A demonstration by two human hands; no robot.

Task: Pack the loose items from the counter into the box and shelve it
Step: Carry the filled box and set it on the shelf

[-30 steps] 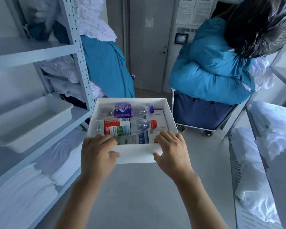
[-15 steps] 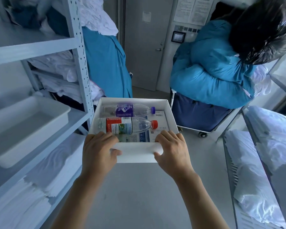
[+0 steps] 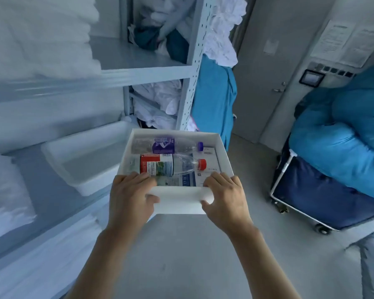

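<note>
Just left: tray (image 3: 89, 162), shelf post (image 3: 189, 87).

Laundry cart (image 3: 324, 199) (blue bundle (image 3: 341, 139) atop)

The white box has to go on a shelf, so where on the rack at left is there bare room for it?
Bare shelf shows on the upper shelf, between the white stack and the bundled linen. The middle shelf is tighter: the white tray and folded linen border its free strip. Both hands grip the white box.
</note>
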